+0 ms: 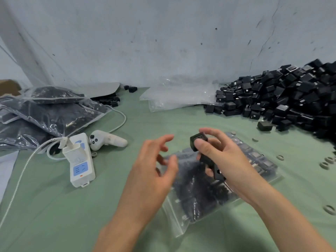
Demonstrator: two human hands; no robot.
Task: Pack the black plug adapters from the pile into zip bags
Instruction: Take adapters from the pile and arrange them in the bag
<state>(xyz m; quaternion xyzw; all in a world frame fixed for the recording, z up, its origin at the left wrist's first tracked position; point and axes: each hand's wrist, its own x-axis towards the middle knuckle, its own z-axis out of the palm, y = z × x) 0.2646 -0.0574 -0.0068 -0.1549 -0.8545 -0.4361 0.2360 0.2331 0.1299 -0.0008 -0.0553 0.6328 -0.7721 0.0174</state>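
Fingers (201,145) of the right hand (231,160) are wrapped around a small stack of adapters (218,172), thumb pressing on the top one. The left hand (154,171) is loose, fingers half curled, gripping nothing, hovering right next to it. Both are above the bag (196,193), which lies flat on the worktop (127,197), already pretty full. The zip strip looks like it runs along the near-left edge, so I'd use the free hand to pinch that lip open and slide the stack in flat instead of dropping them loose, otherwise they'll bunch up at the mouth and the zip won't close. The pile (291,102) is far right against the wall, with empty bags (178,97) just beside it. Full bags (51,113) are stacked on the left. A power strip (81,166), its cable (21,171) and a controller (107,140) sit left of the hands, and some rings (327,164) are scattered to the right. None of it is really blocking anything.
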